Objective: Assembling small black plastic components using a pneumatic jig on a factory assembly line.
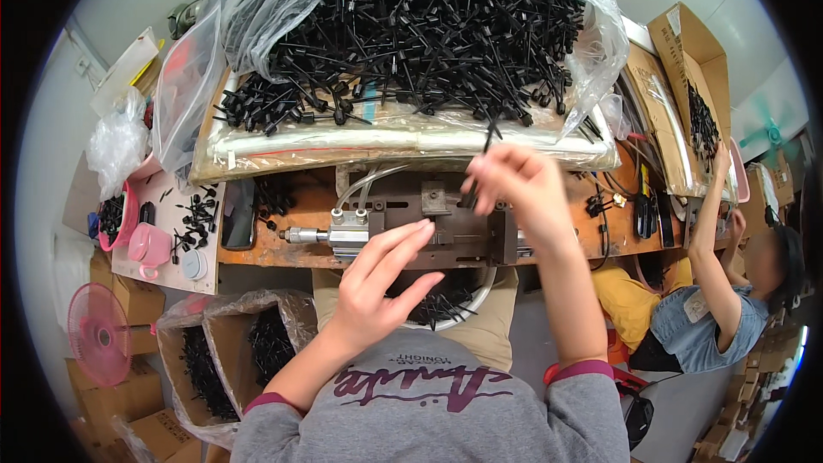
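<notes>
Apparently mid-step, a black part [490,135] is pinched by the right hand [519,184] near the metal fixture [465,238]; the left hand [377,281] is spread. Whether the heaped parts [420,34] are finished cannot be told.

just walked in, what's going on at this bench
A person is working bare-handed at a wooden bench. Their right hand appears to pinch a thin black part in front of a big heap of black parts lined with clear plastic. The left hand, fingers spread and holding nothing, is at the metal fixture; whether it touches is unclear. To the right, a co-worker has an arm raised to a cardboard box containing similar parts.
</notes>
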Tool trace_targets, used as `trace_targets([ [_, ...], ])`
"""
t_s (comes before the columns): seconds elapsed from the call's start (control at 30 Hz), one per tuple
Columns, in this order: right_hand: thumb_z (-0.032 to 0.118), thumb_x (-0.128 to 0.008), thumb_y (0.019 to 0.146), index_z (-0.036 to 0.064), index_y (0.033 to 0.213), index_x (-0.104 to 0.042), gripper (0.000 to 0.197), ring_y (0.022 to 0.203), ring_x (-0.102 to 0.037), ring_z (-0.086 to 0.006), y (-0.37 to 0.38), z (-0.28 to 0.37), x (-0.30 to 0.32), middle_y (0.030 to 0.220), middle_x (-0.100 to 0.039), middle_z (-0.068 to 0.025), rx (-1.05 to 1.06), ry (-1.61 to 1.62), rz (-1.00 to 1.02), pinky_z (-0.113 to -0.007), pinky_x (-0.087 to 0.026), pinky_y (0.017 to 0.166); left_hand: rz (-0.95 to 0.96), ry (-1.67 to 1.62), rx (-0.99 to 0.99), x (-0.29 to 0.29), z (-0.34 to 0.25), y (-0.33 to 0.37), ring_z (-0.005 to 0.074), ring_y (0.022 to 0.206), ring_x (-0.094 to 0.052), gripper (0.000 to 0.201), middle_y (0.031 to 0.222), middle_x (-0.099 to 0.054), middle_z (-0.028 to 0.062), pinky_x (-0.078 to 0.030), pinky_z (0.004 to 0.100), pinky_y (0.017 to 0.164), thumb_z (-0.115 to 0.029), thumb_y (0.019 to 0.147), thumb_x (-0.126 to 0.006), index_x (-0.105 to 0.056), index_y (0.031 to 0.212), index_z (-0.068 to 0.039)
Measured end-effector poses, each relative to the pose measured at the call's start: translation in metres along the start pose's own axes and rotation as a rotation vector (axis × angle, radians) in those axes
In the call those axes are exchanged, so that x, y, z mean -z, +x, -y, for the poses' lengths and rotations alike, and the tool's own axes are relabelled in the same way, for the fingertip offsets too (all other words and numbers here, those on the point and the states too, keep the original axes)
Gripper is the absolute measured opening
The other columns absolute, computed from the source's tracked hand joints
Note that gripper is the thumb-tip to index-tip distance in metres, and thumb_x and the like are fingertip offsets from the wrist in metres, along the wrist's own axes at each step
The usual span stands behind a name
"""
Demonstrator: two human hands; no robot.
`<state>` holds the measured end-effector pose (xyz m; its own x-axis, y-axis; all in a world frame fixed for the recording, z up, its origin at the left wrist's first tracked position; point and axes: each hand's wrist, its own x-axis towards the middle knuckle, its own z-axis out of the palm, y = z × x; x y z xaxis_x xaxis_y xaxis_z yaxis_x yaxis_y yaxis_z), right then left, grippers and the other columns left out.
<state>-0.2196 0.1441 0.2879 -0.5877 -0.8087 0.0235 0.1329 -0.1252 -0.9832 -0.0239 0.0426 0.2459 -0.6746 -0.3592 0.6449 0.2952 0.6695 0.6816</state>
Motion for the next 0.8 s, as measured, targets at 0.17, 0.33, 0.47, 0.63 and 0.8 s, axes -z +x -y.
trace_targets([
  [0.17,0.011,-0.073,0.087,0.0002,0.089,-0.065,0.014,0.060,-0.061,-0.0071,-0.042,-0.028,-0.020,0.075,-0.066,-0.0038,-0.182,0.128,0.029,-0.019,-0.048,0.055,0.105,0.018,-0.099,-0.011,0.009,-0.001,0.0206,0.083,-0.066,0.038,0.104,-0.066,0.0111,-0.055,0.0296,0.066,0.004,0.069,-0.077,-0.070,0.107,-0.001],
  [0.33,0.010,-0.071,0.088,-0.0028,0.100,-0.066,0.018,0.068,-0.061,-0.0070,-0.065,-0.054,-0.016,0.082,-0.067,-0.0048,-0.113,-0.087,-0.111,-0.020,-0.050,0.059,0.231,0.072,0.050,-0.012,0.013,-0.024,0.0223,0.084,-0.066,0.030,0.109,-0.065,0.0113,-0.056,0.0317,0.068,0.002,0.070,-0.076,-0.071,0.099,-0.002],
  [0.47,0.005,-0.065,0.091,-0.0038,0.103,-0.066,0.015,0.075,-0.064,-0.0091,-0.085,-0.064,-0.007,0.087,-0.069,-0.0070,-0.021,-0.215,-0.282,-0.022,-0.053,0.064,0.315,0.211,0.005,-0.025,0.032,-0.046,0.0287,0.095,-0.066,0.028,0.129,-0.059,0.0150,-0.055,0.0367,0.080,-0.002,0.071,-0.075,-0.068,0.098,0.000],
  [0.63,0.003,-0.067,0.086,-0.0028,0.094,-0.069,0.010,0.070,-0.064,-0.0107,-0.102,-0.069,-0.013,0.084,-0.069,-0.0081,0.119,-0.476,-0.225,-0.023,-0.049,0.058,0.326,0.410,-0.027,-0.043,0.040,-0.057,0.0271,0.091,-0.067,0.025,0.131,-0.059,0.0139,-0.055,0.0358,0.082,-0.004,0.074,-0.072,-0.066,0.098,0.000],
  [0.8,-0.001,-0.071,0.080,-0.0022,0.091,-0.070,0.011,0.064,-0.063,-0.0167,-0.110,-0.055,-0.025,0.080,-0.069,-0.0103,0.306,-0.622,-0.104,-0.025,-0.048,0.057,0.313,0.458,-0.036,-0.044,0.041,-0.046,0.0246,0.080,-0.068,0.022,0.127,-0.062,0.0127,-0.055,0.0330,0.078,-0.006,0.073,-0.073,-0.068,0.095,-0.002],
])
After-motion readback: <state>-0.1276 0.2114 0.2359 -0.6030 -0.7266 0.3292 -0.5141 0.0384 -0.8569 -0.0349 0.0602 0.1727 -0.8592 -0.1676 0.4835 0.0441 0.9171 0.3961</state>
